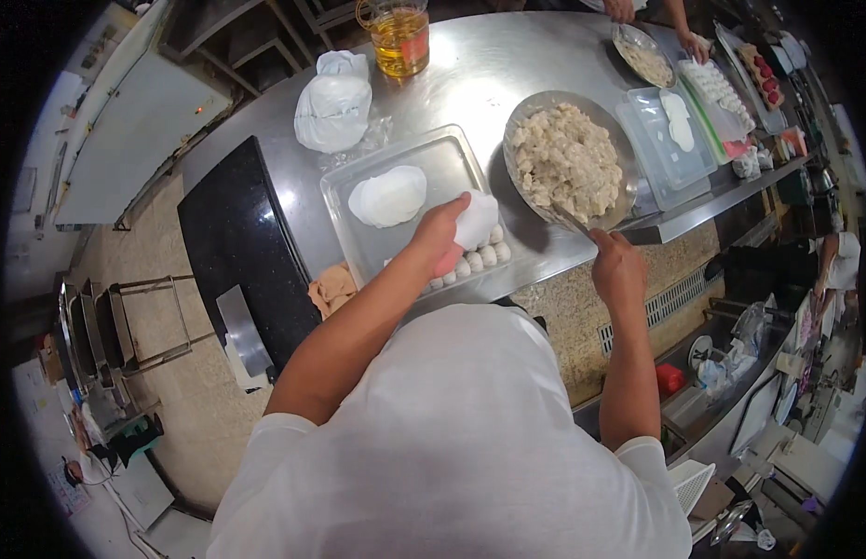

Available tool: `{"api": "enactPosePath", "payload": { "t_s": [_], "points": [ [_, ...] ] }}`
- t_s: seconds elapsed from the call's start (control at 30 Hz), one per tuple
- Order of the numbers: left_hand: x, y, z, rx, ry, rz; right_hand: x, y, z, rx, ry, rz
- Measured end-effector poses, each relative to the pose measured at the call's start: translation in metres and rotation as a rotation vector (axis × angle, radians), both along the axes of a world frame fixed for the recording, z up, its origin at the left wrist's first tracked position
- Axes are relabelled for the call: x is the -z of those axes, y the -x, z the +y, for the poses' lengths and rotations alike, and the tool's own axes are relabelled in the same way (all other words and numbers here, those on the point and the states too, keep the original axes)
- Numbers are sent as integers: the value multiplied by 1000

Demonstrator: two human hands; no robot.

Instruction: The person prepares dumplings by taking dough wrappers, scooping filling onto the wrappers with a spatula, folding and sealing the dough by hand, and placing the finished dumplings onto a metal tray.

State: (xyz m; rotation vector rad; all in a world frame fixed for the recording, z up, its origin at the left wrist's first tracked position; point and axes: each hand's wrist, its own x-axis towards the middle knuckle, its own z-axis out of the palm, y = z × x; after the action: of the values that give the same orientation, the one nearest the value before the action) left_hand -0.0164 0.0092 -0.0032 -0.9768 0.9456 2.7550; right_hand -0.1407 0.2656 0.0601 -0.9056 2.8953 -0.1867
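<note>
Steel counter (507, 65): left hand (439, 228) fingers cup wrapper (477, 220); right hand (617, 268) fingers clamp utensil (571, 221).

An oil jug (399, 37) stands at the counter's (489, 65) far edge, a white bag (333, 102) just left.

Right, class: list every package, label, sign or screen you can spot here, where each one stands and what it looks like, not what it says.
Knotted white plastic bag: steel counter, far left, behind the tray; bulging, rounded.
Label on the oil jug: far edge of the counter; orange-red band on clear plastic holding amber liquid.
Clear lidded container: right of the filling bowl; flat, rectangular, white dough inside.
No signs or screens can be made out.
</note>
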Motion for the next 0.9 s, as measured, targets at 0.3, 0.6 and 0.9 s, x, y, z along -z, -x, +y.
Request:
{"api": "enactPosePath", "payload": {
  "t_s": [0.3, 0.6, 0.9],
  "points": [
    [23, 45, 28, -104, -92, -98, 27, -10, 15, -46, 302, -97],
    [17, 34, 21, 72, -168, -15, 21, -31, 10, -204, 389, -146],
    [20, 18, 5, -120, -371, 177, -14, -27, -1, -92, 430, -274]
  ]
}}
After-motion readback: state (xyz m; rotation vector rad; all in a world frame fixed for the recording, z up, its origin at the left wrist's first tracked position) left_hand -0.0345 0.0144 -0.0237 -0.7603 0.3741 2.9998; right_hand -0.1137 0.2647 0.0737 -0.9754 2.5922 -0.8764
